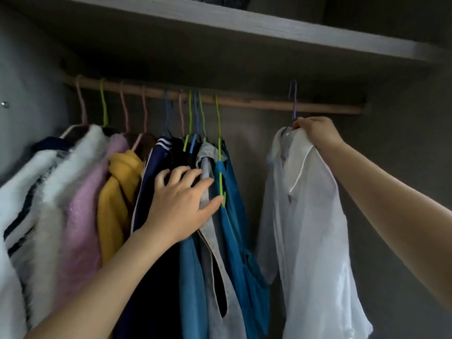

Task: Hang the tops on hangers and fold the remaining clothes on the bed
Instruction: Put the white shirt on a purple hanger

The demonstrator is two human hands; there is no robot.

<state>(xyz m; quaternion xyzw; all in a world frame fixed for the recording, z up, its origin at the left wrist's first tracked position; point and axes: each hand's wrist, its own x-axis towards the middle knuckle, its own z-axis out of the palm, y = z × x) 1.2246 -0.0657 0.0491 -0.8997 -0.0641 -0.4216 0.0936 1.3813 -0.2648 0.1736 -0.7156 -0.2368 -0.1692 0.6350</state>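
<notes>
A white shirt hangs on a purple hanger whose hook is over the wooden rail at the right. My right hand grips the shirt's collar and the hanger's top. My left hand presses with spread fingers against the packed clothes at the middle, touching a grey top and a blue garment on a green hanger.
Several hung clothes fill the rail's left half: white fluffy, pink, yellow and navy pieces. A shelf runs above the rail. A gap of bare wardrobe back wall lies between the blue garment and the white shirt.
</notes>
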